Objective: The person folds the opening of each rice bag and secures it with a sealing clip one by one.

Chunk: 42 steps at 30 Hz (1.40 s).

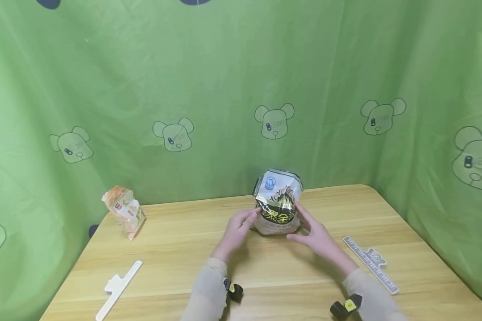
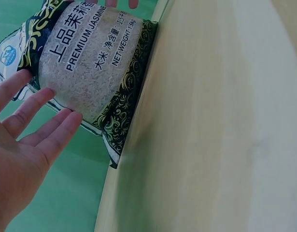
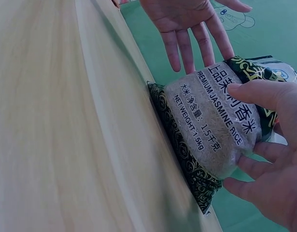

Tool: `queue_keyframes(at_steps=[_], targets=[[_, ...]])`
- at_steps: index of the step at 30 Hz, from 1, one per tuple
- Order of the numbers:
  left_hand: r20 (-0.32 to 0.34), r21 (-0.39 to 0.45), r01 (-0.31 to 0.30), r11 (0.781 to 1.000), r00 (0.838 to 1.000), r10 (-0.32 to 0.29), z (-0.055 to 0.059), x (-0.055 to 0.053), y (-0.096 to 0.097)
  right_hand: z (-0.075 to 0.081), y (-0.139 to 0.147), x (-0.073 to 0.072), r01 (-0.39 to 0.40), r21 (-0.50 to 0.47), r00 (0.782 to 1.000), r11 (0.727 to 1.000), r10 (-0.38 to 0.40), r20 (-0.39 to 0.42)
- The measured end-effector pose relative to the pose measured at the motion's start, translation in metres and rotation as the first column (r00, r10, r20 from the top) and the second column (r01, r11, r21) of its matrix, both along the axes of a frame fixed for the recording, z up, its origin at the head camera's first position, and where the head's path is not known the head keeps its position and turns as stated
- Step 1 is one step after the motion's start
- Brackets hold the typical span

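Observation:
A bag of jasmine rice [image 1: 278, 203] stands on the table near its back edge, between both hands, its pale top creased. Clear plastic shows the white grains in the left wrist view. My left hand [image 1: 238, 229] is at the bag's left side, its fingers stretched out with the fingertips touching or very close to the plastic. At the bag's right side, my right hand [image 1: 318, 235] has its thumb apart from its loosely extended fingers. In the right wrist view, that thumb lies in front of the bag [image 3: 206, 116] and the fingertips are by its side.
An orange and white food packet [image 1: 125, 211] stands at the table's back left. A white sealing clip [image 1: 118, 289] lies at the front left, a grey one [image 1: 371, 264] to the right of my right hand. Green curtain [image 1: 225, 80] with bear heads hangs behind the table [image 1: 184, 249].

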State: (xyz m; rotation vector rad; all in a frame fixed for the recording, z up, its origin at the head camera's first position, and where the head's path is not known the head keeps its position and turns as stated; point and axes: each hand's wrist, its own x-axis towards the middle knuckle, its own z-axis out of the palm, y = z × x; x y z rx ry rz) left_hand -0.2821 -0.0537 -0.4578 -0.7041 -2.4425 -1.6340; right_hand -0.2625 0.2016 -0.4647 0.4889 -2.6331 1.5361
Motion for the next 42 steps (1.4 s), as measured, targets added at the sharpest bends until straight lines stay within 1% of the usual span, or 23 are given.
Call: queue_keyframes(at_steps=[3, 10, 18, 22, 29, 32, 36, 39, 42], targets=[[-0.001, -0.005, 0.017, 1.0, 1.0, -0.017, -0.001, 0.001, 0.004, 0.001, 0.006, 0.004, 0.007, 0.016, 1.0, 1.0, -0.007, -0.002], [-0.054, -0.043, 0.039, 0.998, 0.998, -0.042, 0.0, 0.005, 0.012, 0.005, 0.015, 0.013, 0.018, 0.03, 1.0, 0.999, -0.018, -0.001], [-0.042, -0.076, 0.064, 0.995, 0.997, -0.068, 0.001, 0.008, 0.022, 0.011, 0.026, 0.021, 0.03, 0.045, 1.0, 0.999, -0.031, 0.001], [-0.034, -0.08, 0.067, 0.995, 0.997, -0.07, 0.002, 0.01, 0.023, 0.009, 0.029, 0.019, 0.015, 0.039, 1.0, 0.999, -0.014, -0.007], [-0.029, -0.085, 0.084, 0.993, 0.996, -0.087, 0.0, 0.01, 0.025, 0.008, 0.04, 0.013, -0.033, -0.022, 0.999, 0.999, 0.032, -0.013], [-0.017, -0.08, 0.089, 0.993, 0.996, -0.09, 0.0, 0.01, 0.025, 0.01, 0.044, 0.011, -0.053, -0.03, 0.999, 0.998, 0.053, -0.011], [0.008, -0.089, 0.086, 0.992, 0.996, -0.086, 0.003, 0.011, 0.022, 0.016, 0.048, 0.009, -0.077, -0.01, 0.997, 0.997, 0.077, -0.012], [0.023, -0.116, 0.082, 0.99, 0.997, -0.08, 0.007, 0.012, 0.018, 0.023, 0.051, 0.007, -0.059, 0.013, 0.998, 0.998, 0.059, -0.008], [0.021, -0.139, 0.075, 0.987, 0.997, -0.073, 0.011, 0.013, 0.014, 0.032, 0.054, 0.007, -0.016, 0.035, 1.0, 0.999, 0.016, -0.019]])
